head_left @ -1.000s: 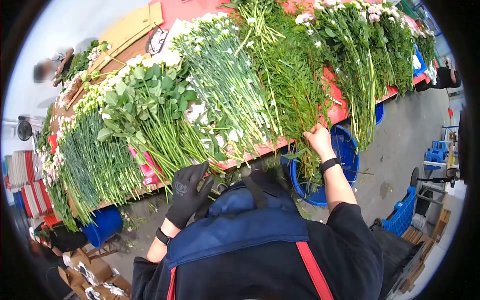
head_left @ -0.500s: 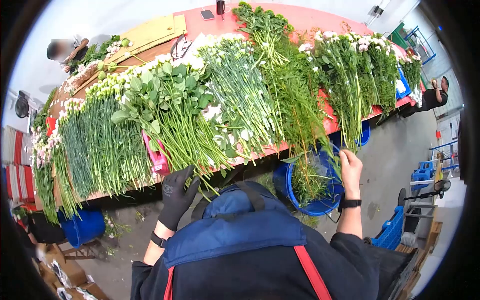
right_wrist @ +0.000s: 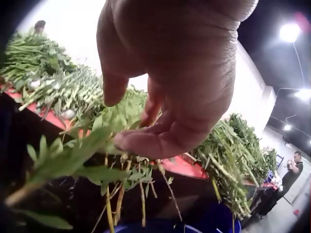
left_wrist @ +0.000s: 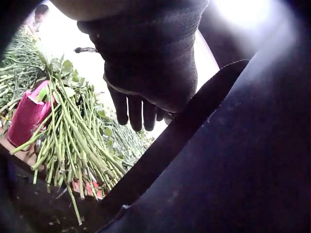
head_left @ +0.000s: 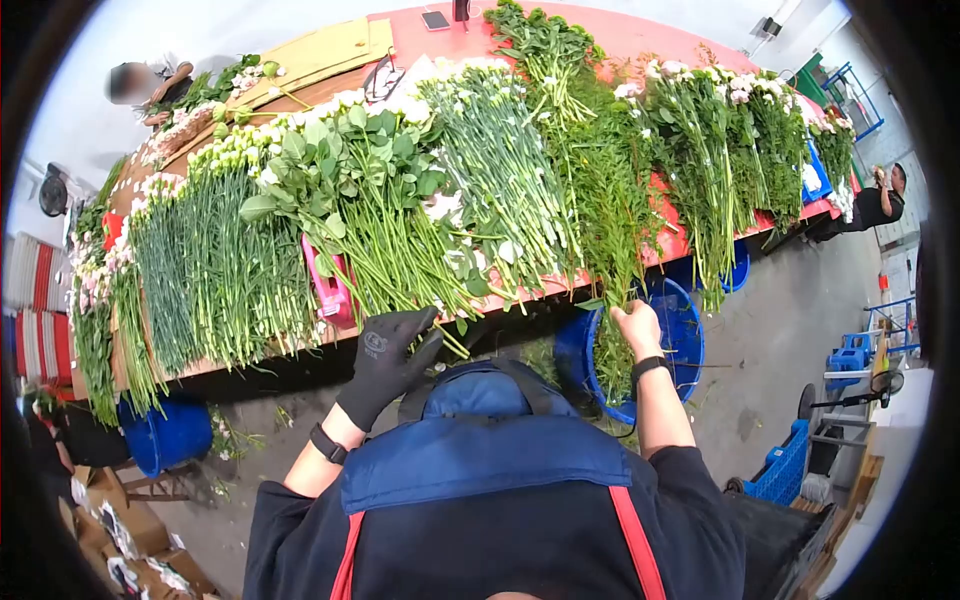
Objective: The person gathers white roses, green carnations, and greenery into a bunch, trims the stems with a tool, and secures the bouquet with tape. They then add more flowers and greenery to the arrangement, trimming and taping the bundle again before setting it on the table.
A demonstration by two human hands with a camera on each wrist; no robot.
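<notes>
The left hand [head_left: 390, 362], in a dark glove, is held before the body near the cut ends of the broad-leaved stems [head_left: 405, 265]; its fingers [left_wrist: 136, 111] are extended and hold nothing. A pink object [left_wrist: 29, 116] lies among those stems. The bare right hand [head_left: 640, 330] is at the lower ends of the feathery greens [head_left: 610, 200], over the table edge. Seen from the right wrist, its fingers [right_wrist: 155, 141] curl against leafy stems [right_wrist: 114, 126]; the exact contact is partly hidden.
A blue bucket [head_left: 690, 345] with green scraps stands below the right hand. Other bunches, including white-flowered stems [head_left: 500, 160] and pink-topped stems [head_left: 715, 180], cover the red table [head_left: 440, 42]. Another blue bucket [head_left: 170, 435] is at left. One person [head_left: 880, 205] stands at far right.
The right hand drew a leafy piece rightward, then moved back left to the greens' lower ends. The left hand stayed near the broad-leaved stems, while the head view shifted.
</notes>
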